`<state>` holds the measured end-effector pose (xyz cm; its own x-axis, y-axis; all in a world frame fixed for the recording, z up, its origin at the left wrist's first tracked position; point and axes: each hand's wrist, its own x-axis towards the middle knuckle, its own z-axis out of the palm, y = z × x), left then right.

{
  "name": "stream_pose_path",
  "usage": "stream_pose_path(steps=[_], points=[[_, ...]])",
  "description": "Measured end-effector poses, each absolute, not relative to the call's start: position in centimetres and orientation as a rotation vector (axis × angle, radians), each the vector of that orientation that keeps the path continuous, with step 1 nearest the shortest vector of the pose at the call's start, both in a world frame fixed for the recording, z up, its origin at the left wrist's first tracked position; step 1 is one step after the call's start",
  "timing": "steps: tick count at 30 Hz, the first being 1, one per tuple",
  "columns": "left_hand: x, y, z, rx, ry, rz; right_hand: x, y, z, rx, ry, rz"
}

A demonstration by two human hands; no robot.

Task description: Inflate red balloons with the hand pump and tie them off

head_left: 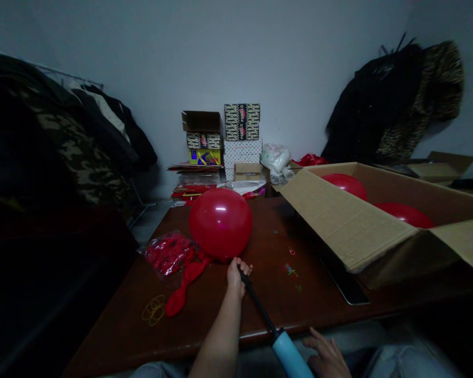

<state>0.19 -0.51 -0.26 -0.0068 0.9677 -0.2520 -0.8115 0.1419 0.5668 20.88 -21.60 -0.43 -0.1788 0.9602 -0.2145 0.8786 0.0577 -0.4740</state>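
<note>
Near the centre of the frame, a round, glossy, inflated red balloon (219, 226) sits above a dark brown, polished wooden table (315, 315). Just below it, the left hand (239, 274) has its fingers clamped together around the balloon's neck, where the slim black tube (260, 304) of a light-blue cylindrical hand pump (289, 354) ends. At the bottom edge, right of centre, the right hand (326, 353) is just beside the pump's barrel, its fingers apart and loosely bent; whether it touches the barrel I cannot tell. Left of the inflated balloon lie a limp, elongated red balloon (185, 287), a clear plastic bag of red pieces (167, 253) and thin yellow bands (154, 311). At right, an open brown cardboard box (347, 223) holds inflated red balloons (404, 214).
</note>
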Motion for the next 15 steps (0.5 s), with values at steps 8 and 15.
stream_pose_path(steps=[8,15], points=[[0.0,-0.3,-0.3,0.270,0.650,1.412,18.4,-19.9,2.8,-1.860,-2.180,0.820],[0.1,-0.3,-0.1,0.266,0.627,1.411,14.6,-15.8,4.7,-1.914,-2.069,0.620]])
